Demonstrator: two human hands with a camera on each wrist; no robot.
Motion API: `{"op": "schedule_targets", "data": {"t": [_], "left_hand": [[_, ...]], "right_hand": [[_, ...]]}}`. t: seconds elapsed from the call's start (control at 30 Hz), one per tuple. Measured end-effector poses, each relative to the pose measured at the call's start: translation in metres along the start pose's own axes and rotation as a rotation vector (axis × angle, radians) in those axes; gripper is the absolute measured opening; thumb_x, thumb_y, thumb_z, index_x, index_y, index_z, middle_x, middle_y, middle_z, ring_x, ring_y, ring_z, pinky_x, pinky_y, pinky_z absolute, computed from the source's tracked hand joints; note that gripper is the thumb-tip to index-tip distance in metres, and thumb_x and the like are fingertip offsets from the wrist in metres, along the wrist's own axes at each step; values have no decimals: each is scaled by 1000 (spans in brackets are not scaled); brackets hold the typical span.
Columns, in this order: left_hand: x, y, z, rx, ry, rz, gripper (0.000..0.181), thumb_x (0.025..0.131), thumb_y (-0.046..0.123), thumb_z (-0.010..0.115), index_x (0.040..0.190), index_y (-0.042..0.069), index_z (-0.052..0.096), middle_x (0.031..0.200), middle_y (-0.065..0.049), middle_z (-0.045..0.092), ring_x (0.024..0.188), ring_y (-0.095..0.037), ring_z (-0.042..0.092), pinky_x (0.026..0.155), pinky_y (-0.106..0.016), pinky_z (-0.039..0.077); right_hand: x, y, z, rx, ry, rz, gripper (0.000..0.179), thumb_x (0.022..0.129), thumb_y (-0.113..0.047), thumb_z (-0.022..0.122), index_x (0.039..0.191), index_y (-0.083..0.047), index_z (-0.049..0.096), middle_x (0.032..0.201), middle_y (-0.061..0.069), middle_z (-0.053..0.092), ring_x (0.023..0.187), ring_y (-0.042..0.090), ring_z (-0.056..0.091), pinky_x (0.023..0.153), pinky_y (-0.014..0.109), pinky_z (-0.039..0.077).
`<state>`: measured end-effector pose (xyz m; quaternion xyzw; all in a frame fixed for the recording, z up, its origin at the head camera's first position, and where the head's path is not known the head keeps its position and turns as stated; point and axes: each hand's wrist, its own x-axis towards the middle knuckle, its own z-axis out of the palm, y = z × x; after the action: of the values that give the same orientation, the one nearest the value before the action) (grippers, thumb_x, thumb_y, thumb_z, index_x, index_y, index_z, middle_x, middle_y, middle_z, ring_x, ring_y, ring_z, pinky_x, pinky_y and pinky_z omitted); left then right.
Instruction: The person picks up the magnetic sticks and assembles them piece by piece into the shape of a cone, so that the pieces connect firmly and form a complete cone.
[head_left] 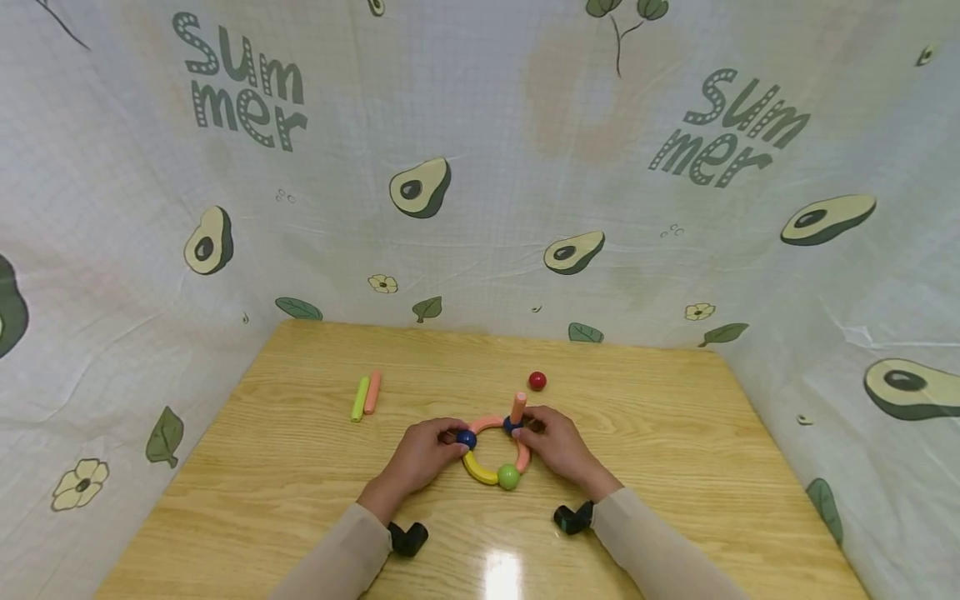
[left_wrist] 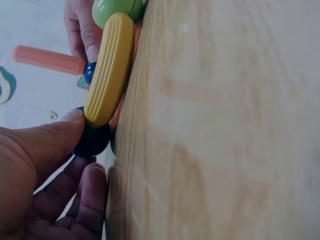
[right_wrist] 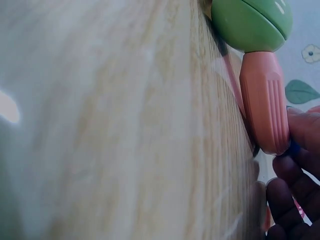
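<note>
Ring [head_left: 479,472], fingers [left_wrist: 92,192] pinching blue balls [head_left: 467,439]

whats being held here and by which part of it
A joined ring, at two places: the left grip pinches its left blue ball; the right grip holds its right blue ball, beneath the upright coral stick.

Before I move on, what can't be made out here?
Right wrist view: most of the right blue ball, behind the curved salmon piece and fingers.
Right wrist view: part of the right hand, past the right edge.
Left wrist view: top of the green ball, cut by the upper edge.
Head view: any grooves on the lime rod, too small.
</note>
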<state>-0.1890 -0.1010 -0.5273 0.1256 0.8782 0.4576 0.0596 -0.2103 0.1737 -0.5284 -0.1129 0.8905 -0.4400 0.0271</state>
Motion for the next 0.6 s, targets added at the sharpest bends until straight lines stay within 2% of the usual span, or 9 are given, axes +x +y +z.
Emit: {"op": "schedule_targets", "data": {"t": [0.33, 0.6], "left_hand": [[-1, 0, 1, 38, 26, 27, 29, 97, 22, 79, 125, 16, 76, 104, 3, 75, 93, -10, 66, 82, -30, 56], [-1, 1, -1, 26, 31, 22, 27, 97, 23, 79, 124, 19, 76, 105, 3, 74, 95, -11, 66, 83, -32, 56]], "right_hand": [[1, -1, 1, -12, 3, 10, 32, 98, -26, 77, 127, -12, 74, 104, -1, 70, 92, 12, 62, 83, 33, 51], [2, -1, 2, -34, 13, 2, 30, 98, -26, 77, 125, -13, 77, 105, -3, 71, 93, 11, 62, 84, 34, 52]]}}
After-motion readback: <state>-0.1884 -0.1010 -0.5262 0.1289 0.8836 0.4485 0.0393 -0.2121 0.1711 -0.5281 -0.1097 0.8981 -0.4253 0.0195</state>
